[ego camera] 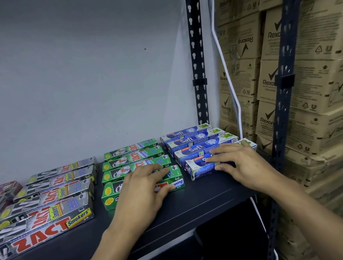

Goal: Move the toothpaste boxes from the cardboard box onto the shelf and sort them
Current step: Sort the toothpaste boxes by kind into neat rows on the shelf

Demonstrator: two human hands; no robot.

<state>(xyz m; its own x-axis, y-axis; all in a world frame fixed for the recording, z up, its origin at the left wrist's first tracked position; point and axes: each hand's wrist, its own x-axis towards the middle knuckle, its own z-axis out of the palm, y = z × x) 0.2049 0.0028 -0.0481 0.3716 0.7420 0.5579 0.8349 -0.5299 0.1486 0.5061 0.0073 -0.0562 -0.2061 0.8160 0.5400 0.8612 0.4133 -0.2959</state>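
silver Zact boxes (49,209) 5 | green boxes (131,156) 4 | blue Safi boxes (190,141) 4

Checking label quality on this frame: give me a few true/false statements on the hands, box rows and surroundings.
1. The left hand rests on the front green box. True.
2. The right hand rests on a silver box. False: it rests on the front Safi box.
3. The green boxes lie between the silver boxes and the Safi boxes. True.
4. The cartons beside the shelf read Colgate. False: they read Rexona.
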